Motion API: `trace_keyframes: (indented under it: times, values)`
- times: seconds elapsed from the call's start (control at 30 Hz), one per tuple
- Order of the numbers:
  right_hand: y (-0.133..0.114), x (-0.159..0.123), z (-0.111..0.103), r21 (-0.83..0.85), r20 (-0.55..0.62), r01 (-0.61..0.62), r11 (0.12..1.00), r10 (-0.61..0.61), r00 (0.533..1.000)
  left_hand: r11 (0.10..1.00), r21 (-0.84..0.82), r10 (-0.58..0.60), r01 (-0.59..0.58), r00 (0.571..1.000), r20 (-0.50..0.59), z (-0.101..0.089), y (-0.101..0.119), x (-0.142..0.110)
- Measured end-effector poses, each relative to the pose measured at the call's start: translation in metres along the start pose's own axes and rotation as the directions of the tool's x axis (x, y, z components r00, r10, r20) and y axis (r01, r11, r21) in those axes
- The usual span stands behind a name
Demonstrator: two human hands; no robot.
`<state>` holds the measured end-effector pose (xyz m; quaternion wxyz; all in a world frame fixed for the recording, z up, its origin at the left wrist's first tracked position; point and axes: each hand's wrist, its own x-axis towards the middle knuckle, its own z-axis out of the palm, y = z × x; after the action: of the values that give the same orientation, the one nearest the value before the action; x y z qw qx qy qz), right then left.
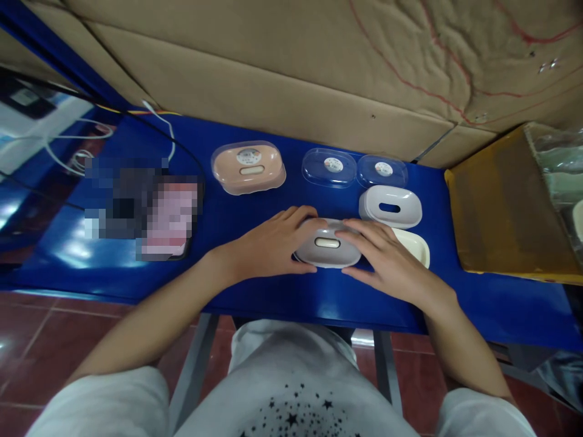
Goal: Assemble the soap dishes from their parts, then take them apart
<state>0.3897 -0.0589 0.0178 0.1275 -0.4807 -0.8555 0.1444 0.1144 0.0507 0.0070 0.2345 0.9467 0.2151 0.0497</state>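
Both hands hold a grey oval soap dish (328,256) low over the blue table, close to its front edge. My left hand (285,246) grips its left end, thumb near side and fingers over the far rim. The right end sits in my right hand (380,252), fingers bent over the top. A small cream oval piece (327,243) shows in the dish's middle. Behind my right hand stand a white dish (395,203) with an oval slot and a partly hidden cream dish (415,246).
A pink dish (232,176) under a clear lid stands at the back. Two clear lids with round stickers, a left lid (319,170) and a right lid (371,173), lie behind the hands. A cardboard box (496,212) is at right; a blurred phone (170,218) at left.
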Motion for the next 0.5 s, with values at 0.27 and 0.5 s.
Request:
trace_keyframes:
  times: [0.27, 0.5]
  values:
    - [0.016, 0.011, 0.003, 0.022, -0.084, -0.015, 1.000, 0.017, 0.996, 1.000, -0.020, -0.017, 0.015, 0.997, -0.072, -0.009, -0.013, 0.007]
    - [0.068, 0.066, -0.020, -0.088, -0.203, -0.097, 0.991, 0.078, 0.976, 0.997, 0.046, -0.045, 0.056, 0.975, -0.216, -0.042, -0.054, 0.067]
